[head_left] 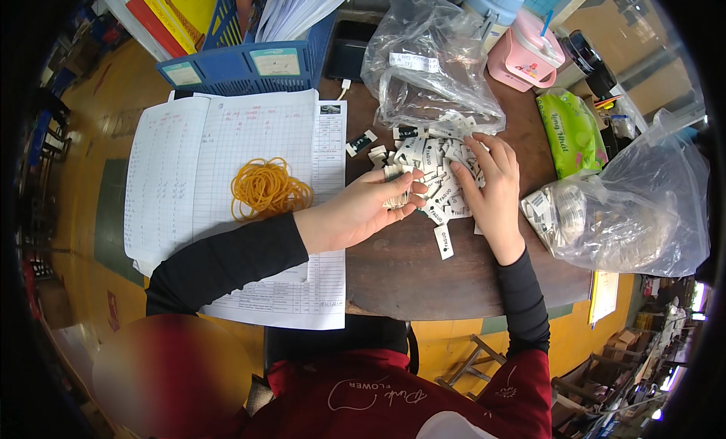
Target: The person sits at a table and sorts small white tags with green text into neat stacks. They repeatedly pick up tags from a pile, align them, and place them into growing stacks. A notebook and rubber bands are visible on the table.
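A heap of small white fabric labels (431, 158) with dark print lies in the middle of the brown table. My left hand (349, 212) is closed around a small stack of these labels (396, 200), just at the heap's left side. Over the heap's right side rests my right hand (493, 183), its fingers apart and touching the labels. Whether a label lies under its fingertips cannot be made out. One loose label (443, 242) sits at the near edge of the heap. A dark-and-white label (361, 142) lies apart, toward the far left.
A bundle of yellow rubber bands (265, 188) rests on an open notebook (162, 159) at left. Behind stand a blue file rack (295, 61), a clear plastic bag (431, 83) and a pink container (522, 53). A green packet (569, 133) and another plastic bag (643, 212) lie right.
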`<action>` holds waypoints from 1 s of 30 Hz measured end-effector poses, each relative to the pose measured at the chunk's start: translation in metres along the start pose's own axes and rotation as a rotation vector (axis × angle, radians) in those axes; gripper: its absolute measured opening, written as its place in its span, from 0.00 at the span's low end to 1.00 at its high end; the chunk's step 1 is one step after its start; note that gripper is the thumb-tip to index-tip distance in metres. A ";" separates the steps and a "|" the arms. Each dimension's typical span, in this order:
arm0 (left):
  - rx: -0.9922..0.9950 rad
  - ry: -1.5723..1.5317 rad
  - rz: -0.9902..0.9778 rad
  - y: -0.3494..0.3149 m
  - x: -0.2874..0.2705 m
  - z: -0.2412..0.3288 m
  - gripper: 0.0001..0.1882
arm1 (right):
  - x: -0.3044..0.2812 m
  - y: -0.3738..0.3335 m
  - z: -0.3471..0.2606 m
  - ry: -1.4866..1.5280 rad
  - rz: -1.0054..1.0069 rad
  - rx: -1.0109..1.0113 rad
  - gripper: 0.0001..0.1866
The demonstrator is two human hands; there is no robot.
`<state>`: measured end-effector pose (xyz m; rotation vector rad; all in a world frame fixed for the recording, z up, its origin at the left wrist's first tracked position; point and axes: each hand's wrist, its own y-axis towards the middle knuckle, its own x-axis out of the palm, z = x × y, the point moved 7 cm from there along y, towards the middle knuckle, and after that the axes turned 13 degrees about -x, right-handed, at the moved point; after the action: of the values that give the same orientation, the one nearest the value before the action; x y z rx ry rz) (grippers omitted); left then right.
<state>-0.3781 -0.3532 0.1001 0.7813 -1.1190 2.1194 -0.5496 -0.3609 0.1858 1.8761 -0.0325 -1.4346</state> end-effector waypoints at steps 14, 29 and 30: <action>0.030 0.071 0.018 0.001 0.002 0.001 0.21 | -0.013 -0.002 0.002 -0.067 0.104 -0.027 0.04; 0.084 0.069 0.059 0.001 -0.002 0.005 0.21 | -0.007 0.000 -0.022 0.108 0.023 -0.056 0.05; 0.082 0.066 0.063 0.001 -0.002 0.005 0.21 | -0.007 0.000 -0.021 0.078 0.016 -0.055 0.05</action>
<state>-0.3764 -0.3580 0.1006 0.7165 -1.0398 2.2390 -0.5346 -0.3458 0.1935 1.8816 0.0292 -1.3371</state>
